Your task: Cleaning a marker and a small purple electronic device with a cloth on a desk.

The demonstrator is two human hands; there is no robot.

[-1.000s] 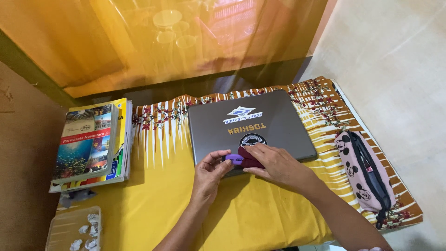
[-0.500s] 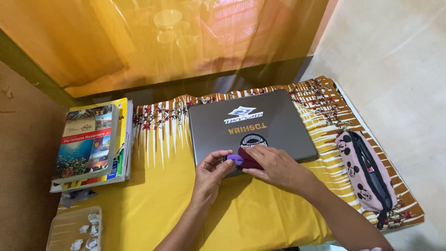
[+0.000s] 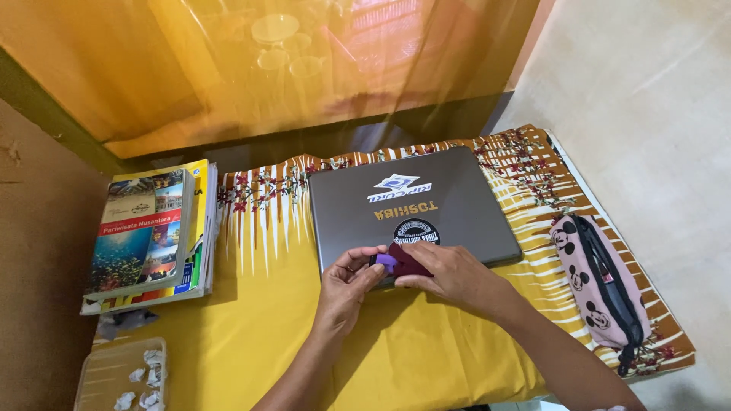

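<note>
Your left hand (image 3: 346,285) pinches a small purple piece (image 3: 386,260); your right hand (image 3: 449,272) grips the maroon pouch (image 3: 407,259) beside it. Both sit at the near edge of the closed grey laptop (image 3: 411,205) on the yellow cloth (image 3: 266,327). Book stack (image 3: 148,236) at left, pink pencil case (image 3: 601,289) at right.

- The right hand (image 3: 449,270) covers most of the maroon cloth (image 3: 407,259) in its grip.
- The small purple thing (image 3: 386,260) at the left hand (image 3: 346,285) is too small to identify.
- Left of both grips, the picture's bottom edge cuts off the clear plastic tray (image 3: 114,373).
</note>
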